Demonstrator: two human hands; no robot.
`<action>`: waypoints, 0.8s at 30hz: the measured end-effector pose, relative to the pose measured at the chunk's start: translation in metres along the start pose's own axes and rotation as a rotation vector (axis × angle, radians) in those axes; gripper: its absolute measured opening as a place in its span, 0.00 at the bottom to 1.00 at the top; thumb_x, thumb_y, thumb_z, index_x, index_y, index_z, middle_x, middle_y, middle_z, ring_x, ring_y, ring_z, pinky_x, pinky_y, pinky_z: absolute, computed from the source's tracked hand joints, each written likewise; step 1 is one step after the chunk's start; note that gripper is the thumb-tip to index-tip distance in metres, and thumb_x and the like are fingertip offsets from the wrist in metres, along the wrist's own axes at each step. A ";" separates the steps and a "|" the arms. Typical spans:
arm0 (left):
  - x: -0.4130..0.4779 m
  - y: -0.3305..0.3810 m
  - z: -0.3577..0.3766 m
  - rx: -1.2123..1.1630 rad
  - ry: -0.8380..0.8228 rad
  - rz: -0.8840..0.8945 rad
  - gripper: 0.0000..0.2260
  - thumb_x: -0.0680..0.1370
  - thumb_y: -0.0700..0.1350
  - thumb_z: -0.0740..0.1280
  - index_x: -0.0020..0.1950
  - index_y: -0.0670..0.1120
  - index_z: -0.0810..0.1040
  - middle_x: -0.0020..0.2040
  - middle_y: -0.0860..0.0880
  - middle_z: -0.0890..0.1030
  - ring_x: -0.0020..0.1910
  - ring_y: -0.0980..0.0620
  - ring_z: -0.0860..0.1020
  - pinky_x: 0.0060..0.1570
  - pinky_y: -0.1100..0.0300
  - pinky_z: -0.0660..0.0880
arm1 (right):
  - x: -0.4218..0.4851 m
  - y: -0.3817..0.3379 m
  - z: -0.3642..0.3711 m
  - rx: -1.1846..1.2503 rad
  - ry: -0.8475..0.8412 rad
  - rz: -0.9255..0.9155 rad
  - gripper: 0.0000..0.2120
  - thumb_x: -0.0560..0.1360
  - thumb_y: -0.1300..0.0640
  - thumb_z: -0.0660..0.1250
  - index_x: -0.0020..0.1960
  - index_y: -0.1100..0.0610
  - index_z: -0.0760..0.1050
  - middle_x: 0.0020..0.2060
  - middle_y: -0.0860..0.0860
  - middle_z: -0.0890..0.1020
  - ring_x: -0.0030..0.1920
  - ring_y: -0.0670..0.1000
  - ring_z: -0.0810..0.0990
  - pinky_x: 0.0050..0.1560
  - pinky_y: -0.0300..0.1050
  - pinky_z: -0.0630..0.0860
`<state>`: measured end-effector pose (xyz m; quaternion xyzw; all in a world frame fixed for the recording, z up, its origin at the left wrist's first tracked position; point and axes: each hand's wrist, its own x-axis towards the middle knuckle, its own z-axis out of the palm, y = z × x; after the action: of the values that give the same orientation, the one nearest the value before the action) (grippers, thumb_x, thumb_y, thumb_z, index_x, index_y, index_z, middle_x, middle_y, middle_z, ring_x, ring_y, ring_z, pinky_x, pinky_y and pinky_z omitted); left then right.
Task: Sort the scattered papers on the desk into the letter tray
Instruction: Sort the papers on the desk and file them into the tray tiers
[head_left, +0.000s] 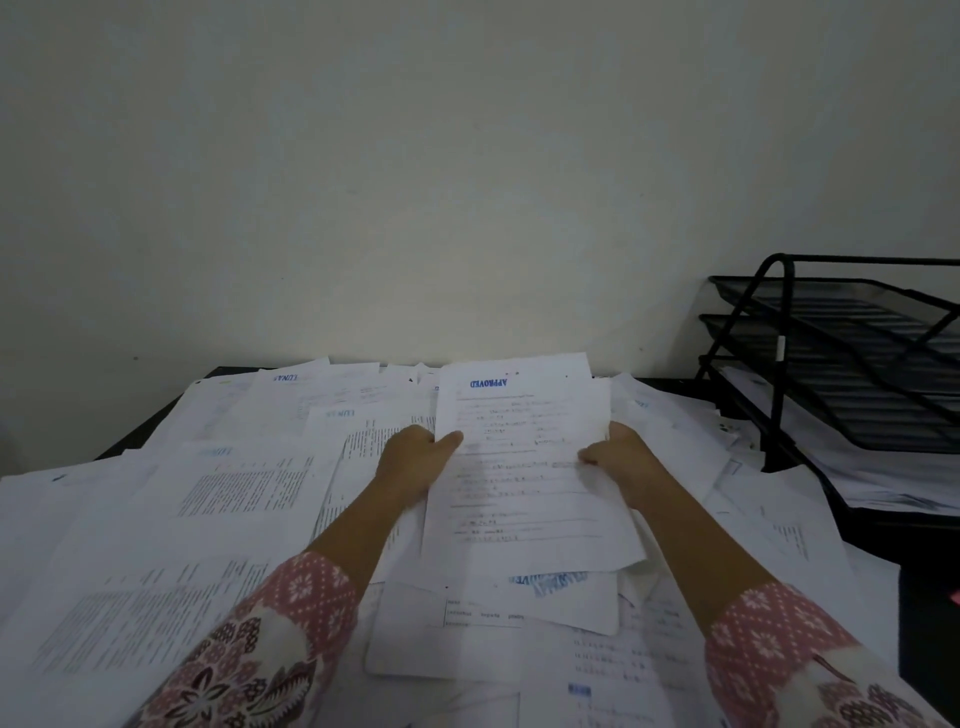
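Papers (234, 493) all over the desk (140, 434), one three-tier letter tray (857, 312) at right
Left hand (415, 460) and right hand (621, 460) both pinch the same APPROVED-stamped stack (519, 483) by its sides, thumbs on top.

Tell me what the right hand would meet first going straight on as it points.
Probably the loose papers lying just beyond it, then the wall. The right hand, gripping the stamped sheet, points away from the person; the tray lies off to its right. Depth is unclear.

Left hand (415, 460) and right hand (626, 462) reach forward, both gripping.
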<state>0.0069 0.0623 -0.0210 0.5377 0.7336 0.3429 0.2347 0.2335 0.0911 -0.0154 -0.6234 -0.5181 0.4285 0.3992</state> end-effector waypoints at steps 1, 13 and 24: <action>0.001 -0.002 -0.002 -0.020 0.010 0.009 0.14 0.77 0.53 0.65 0.37 0.46 0.70 0.32 0.52 0.71 0.33 0.53 0.71 0.28 0.65 0.62 | 0.002 0.000 0.001 0.019 -0.004 0.012 0.17 0.74 0.71 0.63 0.62 0.66 0.70 0.55 0.57 0.76 0.55 0.58 0.75 0.55 0.46 0.72; 0.004 -0.023 -0.027 -0.194 0.002 0.010 0.20 0.77 0.37 0.66 0.67 0.39 0.66 0.64 0.41 0.73 0.62 0.44 0.72 0.54 0.59 0.67 | 0.015 0.003 0.006 -0.571 0.225 -0.085 0.12 0.78 0.51 0.60 0.42 0.59 0.72 0.46 0.57 0.76 0.47 0.55 0.74 0.46 0.45 0.70; 0.001 -0.035 -0.033 -0.121 0.032 -0.015 0.20 0.77 0.38 0.66 0.67 0.38 0.66 0.63 0.40 0.73 0.61 0.43 0.72 0.53 0.59 0.68 | 0.010 0.009 -0.020 -0.755 0.065 0.115 0.30 0.67 0.44 0.75 0.56 0.64 0.71 0.53 0.55 0.77 0.53 0.54 0.78 0.48 0.43 0.75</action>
<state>-0.0390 0.0487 -0.0252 0.5117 0.7190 0.3935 0.2578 0.2564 0.0982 -0.0187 -0.7679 -0.5907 0.2092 0.1328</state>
